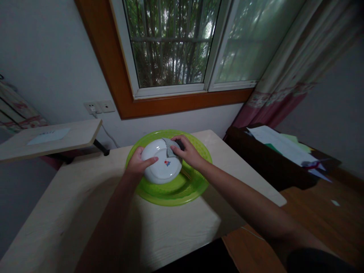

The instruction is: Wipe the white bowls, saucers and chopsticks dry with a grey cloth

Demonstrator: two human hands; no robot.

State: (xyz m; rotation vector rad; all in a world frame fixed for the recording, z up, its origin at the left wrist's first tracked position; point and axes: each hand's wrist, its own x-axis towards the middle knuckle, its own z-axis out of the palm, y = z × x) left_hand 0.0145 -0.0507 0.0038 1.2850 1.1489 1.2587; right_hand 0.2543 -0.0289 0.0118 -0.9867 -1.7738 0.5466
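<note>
A white bowl (pixel 160 167) with a small red and blue mark on it is held tilted over a large green basin (pixel 173 191) on the pale wooden table (pixel 85 212). My left hand (pixel 138 162) grips the bowl's left rim, thumb lying across its surface. My right hand (pixel 186 151) presses a grey cloth (pixel 170 147) against the bowl's upper right edge, fingers curled round the cloth. Something dark shows behind my right fingers inside the basin, too hidden to name.
A small side table (pixel 51 138) with a paper on it stands at the left by a wall socket (pixel 99 107). A dark box of papers (pixel 281 155) sits at the right on a wooden floor (pixel 327 220). A window and curtain (pixel 284 76) are behind.
</note>
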